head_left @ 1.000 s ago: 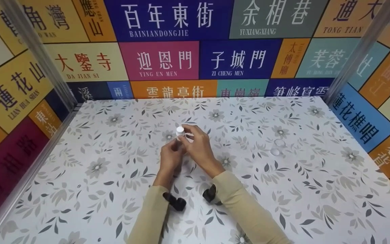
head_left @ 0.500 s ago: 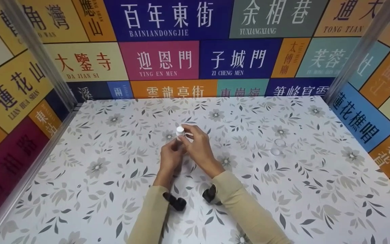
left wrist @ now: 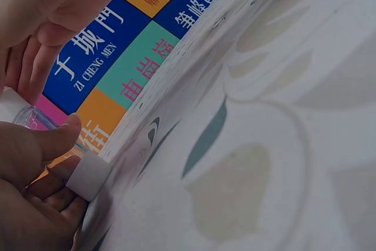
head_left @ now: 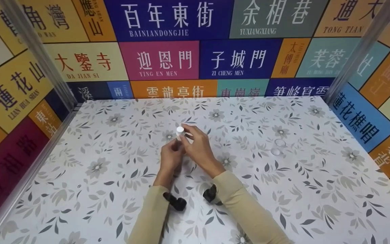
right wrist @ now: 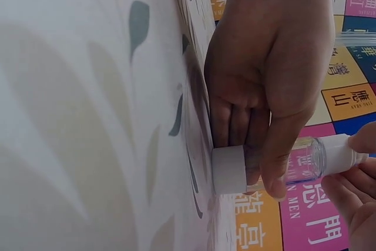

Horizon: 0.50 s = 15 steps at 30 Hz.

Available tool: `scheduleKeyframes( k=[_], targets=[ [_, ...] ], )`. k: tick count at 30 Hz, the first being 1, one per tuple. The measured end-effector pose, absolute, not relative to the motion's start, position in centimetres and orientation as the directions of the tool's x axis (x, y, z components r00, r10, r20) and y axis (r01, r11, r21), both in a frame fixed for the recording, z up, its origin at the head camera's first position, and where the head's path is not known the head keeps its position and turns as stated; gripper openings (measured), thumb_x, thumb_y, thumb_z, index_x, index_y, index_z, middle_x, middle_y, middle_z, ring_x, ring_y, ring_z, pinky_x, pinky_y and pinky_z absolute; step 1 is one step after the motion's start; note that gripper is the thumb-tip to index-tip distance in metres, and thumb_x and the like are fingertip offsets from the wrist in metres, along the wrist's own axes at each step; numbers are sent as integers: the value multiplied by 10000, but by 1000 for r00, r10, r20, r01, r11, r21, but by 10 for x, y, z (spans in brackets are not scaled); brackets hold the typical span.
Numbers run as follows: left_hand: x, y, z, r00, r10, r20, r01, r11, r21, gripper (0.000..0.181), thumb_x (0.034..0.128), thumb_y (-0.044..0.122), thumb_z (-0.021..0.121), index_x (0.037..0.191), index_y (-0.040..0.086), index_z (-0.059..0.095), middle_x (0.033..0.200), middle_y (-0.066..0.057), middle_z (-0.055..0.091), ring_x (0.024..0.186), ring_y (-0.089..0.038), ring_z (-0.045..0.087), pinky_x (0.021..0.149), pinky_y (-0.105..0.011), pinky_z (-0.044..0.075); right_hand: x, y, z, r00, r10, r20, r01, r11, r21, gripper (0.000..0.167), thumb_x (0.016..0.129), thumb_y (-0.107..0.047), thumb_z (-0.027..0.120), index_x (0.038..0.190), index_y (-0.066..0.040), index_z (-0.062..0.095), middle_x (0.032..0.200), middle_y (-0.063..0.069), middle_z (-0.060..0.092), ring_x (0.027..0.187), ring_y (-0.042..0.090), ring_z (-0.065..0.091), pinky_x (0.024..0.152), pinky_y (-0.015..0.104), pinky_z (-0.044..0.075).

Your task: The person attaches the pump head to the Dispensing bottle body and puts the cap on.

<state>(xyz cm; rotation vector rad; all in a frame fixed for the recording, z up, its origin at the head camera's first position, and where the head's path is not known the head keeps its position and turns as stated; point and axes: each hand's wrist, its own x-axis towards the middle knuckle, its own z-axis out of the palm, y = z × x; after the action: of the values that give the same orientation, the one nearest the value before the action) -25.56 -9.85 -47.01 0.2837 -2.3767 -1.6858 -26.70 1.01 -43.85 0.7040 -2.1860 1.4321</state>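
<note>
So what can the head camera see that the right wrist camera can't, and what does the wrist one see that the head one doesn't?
Only the head view shows two clear round things on the table, and the person's beige sleeves.

Only the right wrist view shows the white bottom end of the bottle.

Both show the left hand and right hand holding the bottle, its white top, the leafy tabletop pattern and the colorful wall signs.

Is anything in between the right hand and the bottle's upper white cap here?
Nothing visible: the right hand touches the upper white cap directly. The left hand grips the clear bottle lower down; a clear item lies aside, to the right.
</note>
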Motion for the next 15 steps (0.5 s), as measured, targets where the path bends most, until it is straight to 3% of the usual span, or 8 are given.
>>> scheduleKeyframes(
  k=[11, 15],
  targets=[
    [-257, -98, -472, -961, -276, 33, -55, 307, 950, 214, 920, 69, 662, 1118, 35, 735, 1063, -159, 751, 962, -259, 686, 886, -385, 566, -268, 10, -438, -773, -147, 617, -625, 341, -702, 337, 941, -115, 682, 1247, 22, 644, 1168, 184, 694, 1112, 288, 691, 930, 348, 587],
    [-257, -98, -471, -961, -275, 32, -59, 314, 948, 242, 924, 96, 673, 1154, 40, 727, 1095, -156, 748, 989, -255, 687, 900, -386, 563, -269, 9, -438, -768, -150, 622, -633, 320, -705, 324, 945, -82, 667, 1242, 46, 644, 1159, 197, 697, 1095, 298, 698, 922, 313, 589]
  ],
)
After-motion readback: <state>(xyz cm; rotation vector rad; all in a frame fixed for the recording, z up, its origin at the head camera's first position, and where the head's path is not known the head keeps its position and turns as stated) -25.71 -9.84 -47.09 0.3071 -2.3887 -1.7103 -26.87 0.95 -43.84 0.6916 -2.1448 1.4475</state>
